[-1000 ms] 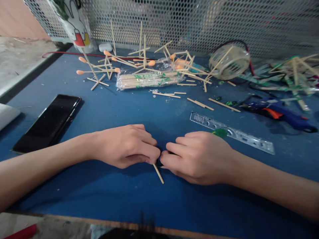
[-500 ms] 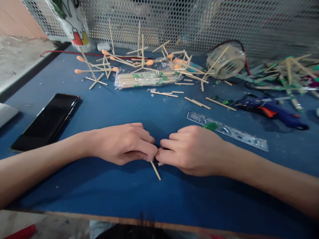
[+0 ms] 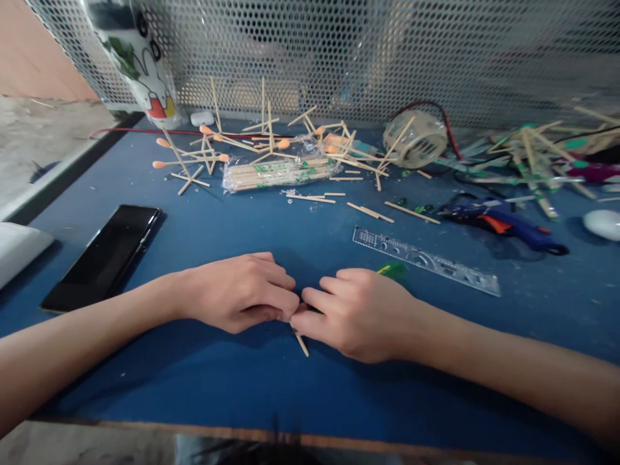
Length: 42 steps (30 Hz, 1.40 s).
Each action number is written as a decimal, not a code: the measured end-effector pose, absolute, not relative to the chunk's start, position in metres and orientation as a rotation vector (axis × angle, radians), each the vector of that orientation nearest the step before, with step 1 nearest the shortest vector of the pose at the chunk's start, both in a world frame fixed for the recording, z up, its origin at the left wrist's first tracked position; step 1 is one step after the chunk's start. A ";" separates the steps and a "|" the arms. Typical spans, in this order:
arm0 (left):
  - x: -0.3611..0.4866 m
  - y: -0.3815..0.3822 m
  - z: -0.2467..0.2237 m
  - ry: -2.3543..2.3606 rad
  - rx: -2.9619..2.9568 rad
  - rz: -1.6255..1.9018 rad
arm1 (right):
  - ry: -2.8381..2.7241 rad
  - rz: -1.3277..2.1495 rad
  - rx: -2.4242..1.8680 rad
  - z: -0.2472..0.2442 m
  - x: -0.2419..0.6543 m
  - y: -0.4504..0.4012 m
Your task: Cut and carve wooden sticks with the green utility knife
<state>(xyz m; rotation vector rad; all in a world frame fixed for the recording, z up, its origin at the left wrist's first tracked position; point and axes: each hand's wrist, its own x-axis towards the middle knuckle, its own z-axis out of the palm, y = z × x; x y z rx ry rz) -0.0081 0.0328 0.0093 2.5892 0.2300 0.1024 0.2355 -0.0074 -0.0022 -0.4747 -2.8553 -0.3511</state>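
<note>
The small stick (image 3: 300,343) is lying low in the middle, poking out from under the fingers just above the blue surface (image 3: 217,394). The left hand (image 3: 247,294) is pinching its top end, so its grip is staying narrow around the stick. The right hand (image 3: 361,313) is curling its fingers in, touching the left fingertips; its grip is looking narrow too, but its fingers are hiding whatever it may be holding. A green thing (image 3: 396,270) is peeking out behind the right hand, and a clear ruler (image 3: 426,260) is lying past it. A black phone (image 3: 104,257) is resting near the left arm. Farther back, a bag of sticks (image 3: 281,173) is sitting by loose sticks, and a blue glue gun (image 3: 504,224) is lying to the right.
</note>
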 end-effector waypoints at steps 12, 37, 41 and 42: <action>-0.011 0.032 0.010 0.254 2.579 0.090 | -2.792 -0.334 -0.426 -0.005 0.243 0.001; -0.007 0.034 0.007 0.227 2.582 0.156 | -2.875 -0.319 -0.467 0.000 0.236 -0.009; -0.008 0.033 0.009 0.233 2.579 0.144 | -2.867 -0.312 -0.477 -0.001 0.236 -0.007; -0.008 0.033 0.009 0.233 2.582 0.142 | -2.865 -0.305 -0.475 -0.001 0.236 -0.006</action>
